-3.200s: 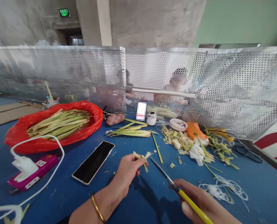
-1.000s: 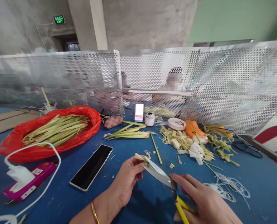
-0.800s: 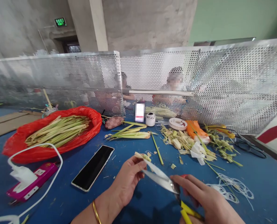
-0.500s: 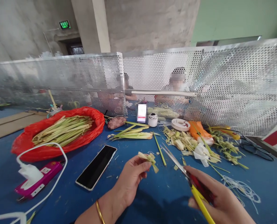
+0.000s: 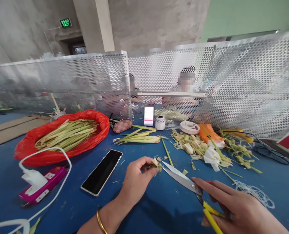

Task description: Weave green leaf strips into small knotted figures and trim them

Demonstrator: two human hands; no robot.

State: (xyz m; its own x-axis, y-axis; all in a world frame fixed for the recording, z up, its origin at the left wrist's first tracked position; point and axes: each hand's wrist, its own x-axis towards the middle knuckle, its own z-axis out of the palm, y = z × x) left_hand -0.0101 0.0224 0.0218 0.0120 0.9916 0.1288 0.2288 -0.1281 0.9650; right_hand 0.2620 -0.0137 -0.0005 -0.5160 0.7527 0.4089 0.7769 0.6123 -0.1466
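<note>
My left hand (image 5: 137, 180), with a gold bangle on the wrist, pinches a short piece of pale green stalk (image 5: 154, 164) just above the blue table. My right hand (image 5: 234, 208) grips a pair of scissors (image 5: 185, 180) by the yellow handles. The blades are slightly apart and their tips point at the stalk piece, almost touching it. A thin green stem (image 5: 167, 151) lies on the table just beyond the stalk piece.
A red bag of green stalks (image 5: 63, 135) sits at the left, a black phone (image 5: 102, 171) and a pink power strip (image 5: 43, 185) with a white charger nearer me. Trimmed stalks (image 5: 139, 138), scraps (image 5: 200, 149), tape rolls and white string (image 5: 255, 193) lie ahead. People sit behind a perforated metal screen (image 5: 159, 81).
My right hand swung the scissors away to the right, then brought them back with the blades at the stalk piece. My left hand kept hold of the stalk piece throughout.
</note>
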